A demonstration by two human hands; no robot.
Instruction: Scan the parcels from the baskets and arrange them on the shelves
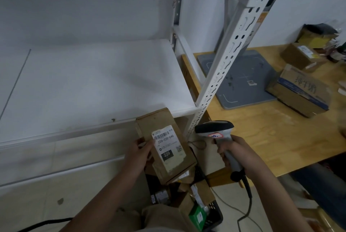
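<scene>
Parcel (164, 147): small stiff carton, likely light, label up, above the basket (217, 214), just before the shelf (93, 85). Your left hand (139, 154) grips its left edge, a sound hold. Your right hand (236, 151) wraps the scanner (215, 130) handle.

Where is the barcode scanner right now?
Head view, lower centre-right: the right hand grips the scanner, its head just right of the parcel in the left hand, near the shelf post.

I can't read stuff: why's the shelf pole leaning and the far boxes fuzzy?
Head view: wide-angle lens slants the white perforated metal shelf post; brown cardboard boxes at the right edge are blurred; the white label on the brown cardboard parcel reads 220.
</scene>
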